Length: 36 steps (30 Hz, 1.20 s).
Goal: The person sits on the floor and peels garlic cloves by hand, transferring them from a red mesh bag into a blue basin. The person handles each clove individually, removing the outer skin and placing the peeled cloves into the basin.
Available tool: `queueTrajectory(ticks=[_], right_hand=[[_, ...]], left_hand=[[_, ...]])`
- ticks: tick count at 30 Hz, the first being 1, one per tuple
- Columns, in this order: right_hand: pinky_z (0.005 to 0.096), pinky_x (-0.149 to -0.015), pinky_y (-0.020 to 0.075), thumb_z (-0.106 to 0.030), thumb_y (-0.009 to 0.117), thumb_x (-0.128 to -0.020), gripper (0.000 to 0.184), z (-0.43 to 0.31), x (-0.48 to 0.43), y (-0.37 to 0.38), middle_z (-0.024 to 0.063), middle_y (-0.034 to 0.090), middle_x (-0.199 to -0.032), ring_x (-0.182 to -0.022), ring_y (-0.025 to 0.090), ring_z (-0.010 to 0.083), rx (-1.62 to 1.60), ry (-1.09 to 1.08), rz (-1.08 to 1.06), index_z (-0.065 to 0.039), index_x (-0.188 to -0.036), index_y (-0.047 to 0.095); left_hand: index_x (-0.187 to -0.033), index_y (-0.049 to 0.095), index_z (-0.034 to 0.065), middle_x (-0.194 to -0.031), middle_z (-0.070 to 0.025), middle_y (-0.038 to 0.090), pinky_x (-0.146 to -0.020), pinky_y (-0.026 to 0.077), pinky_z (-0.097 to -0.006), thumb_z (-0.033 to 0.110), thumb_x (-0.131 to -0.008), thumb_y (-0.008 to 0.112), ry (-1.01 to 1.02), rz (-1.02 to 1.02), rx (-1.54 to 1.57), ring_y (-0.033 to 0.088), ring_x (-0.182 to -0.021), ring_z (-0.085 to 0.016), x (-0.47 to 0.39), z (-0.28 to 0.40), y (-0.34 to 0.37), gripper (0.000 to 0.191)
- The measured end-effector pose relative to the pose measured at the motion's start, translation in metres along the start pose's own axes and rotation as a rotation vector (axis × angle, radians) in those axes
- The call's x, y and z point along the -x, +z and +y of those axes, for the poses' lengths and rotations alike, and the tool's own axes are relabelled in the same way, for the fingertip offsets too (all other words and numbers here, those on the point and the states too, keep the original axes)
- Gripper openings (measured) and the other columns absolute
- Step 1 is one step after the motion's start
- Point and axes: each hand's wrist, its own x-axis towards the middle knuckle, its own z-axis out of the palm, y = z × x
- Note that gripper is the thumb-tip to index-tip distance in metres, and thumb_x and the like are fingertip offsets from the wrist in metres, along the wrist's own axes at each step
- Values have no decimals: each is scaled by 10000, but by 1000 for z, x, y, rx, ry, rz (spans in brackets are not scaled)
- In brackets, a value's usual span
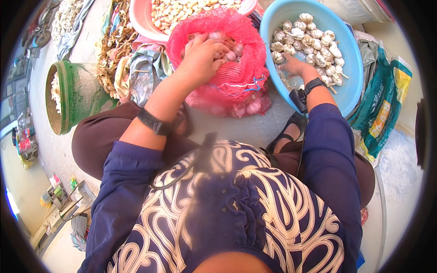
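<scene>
A red mesh sack point(218, 80) stands before me with its mouth rolled back, full of pinkish garlic bulbs point(230, 55). Inside the mouth, my left hand point(204, 56) lies over the bulbs with fingers spread; its palm is hidden. To the right is a blue plastic basin point(355, 68), tilted in view, holding many whitish garlic bulbs point(309, 44). My right hand point(294, 66) is in the basin's near left part, fingertips beside a garlic bulb point(277, 57). Whether they grip it cannot be told. Both wrists wear black straps.
Behind the sack sits a pink basin point(136, 20) of peeled cloves. Left are cloths point(145, 76), brown dried stalks point(116, 47) and a green bucket point(65, 99) lying towards its side, pale contents inside. A teal and yellow plastic bag point(379, 105) lies right of the blue basin.
</scene>
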Motion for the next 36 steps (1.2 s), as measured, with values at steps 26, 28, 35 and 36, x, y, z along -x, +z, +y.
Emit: queueTrajectory(ticks=[26,28,35,36], right_hand=[[263,-503,458,-204,499,-904,153,-38,67,-21,40,592,-784,-618,591,142,-796,-209,255,-81,-896,590],[264,-521,468,-207,468,-940,186,-53,81,-33,54,607,-834,-649,603,152,-947,-399,122,-65,-950,588],[296,-723,509,-227,444,-997,309,-134,141,-21,109,630,-995,-885,621,180,-1086,-834,-166,11,-1158,558],[322,-817,508,-194,484,-981,319,-146,148,-20,112,617,-1072,-966,612,187,-1058,-865,-229,21,-1214,522]], left_hand=[[-1023,642,-26,-948,-88,688,-791,512,-265,63,-919,577,-160,-74,620,654,-886,-139,-12,37,-34,152],[-1056,634,-22,-951,-83,686,-771,512,-247,88,-940,568,-184,-57,716,653,-874,-120,-12,45,-38,173],[-1214,538,9,-1078,-94,655,-718,505,-237,165,-959,578,-259,-14,1104,664,-909,-150,-14,64,-54,302],[-1228,519,11,-1089,-105,650,-711,505,-239,177,-959,583,-279,-18,1159,667,-919,-163,-14,66,-57,323]])
